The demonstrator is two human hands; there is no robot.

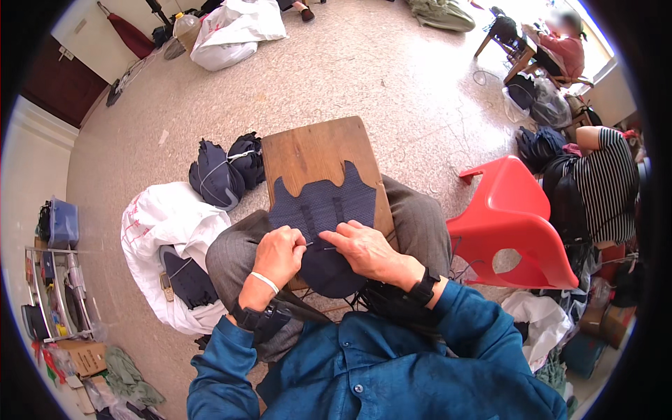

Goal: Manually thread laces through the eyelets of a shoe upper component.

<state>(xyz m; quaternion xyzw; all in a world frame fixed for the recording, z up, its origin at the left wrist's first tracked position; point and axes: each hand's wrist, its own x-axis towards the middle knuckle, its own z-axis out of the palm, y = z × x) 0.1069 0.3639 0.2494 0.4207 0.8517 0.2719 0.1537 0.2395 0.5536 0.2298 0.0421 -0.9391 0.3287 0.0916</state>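
A dark navy knitted fabric piece (323, 210) lies on a wooden board (308, 150) resting across my lap. My left hand (278, 253) is closed on a thin needle (308, 244) at the fabric's left edge. My right hand (364, 248) rests on the fabric beside it, fingertips pinching the cloth close to the needle tip. A dark thread runs between the two hands. Both wrists carry black bands, and the left one also has a white band.
A white sack (168, 231) with dark fabric pieces sits on the floor at my left, with tied navy bundles (224, 175) behind it. A red plastic chair (514, 224) stands at my right. Two other people sit at the far right. Shelves (52, 294) line the left wall.
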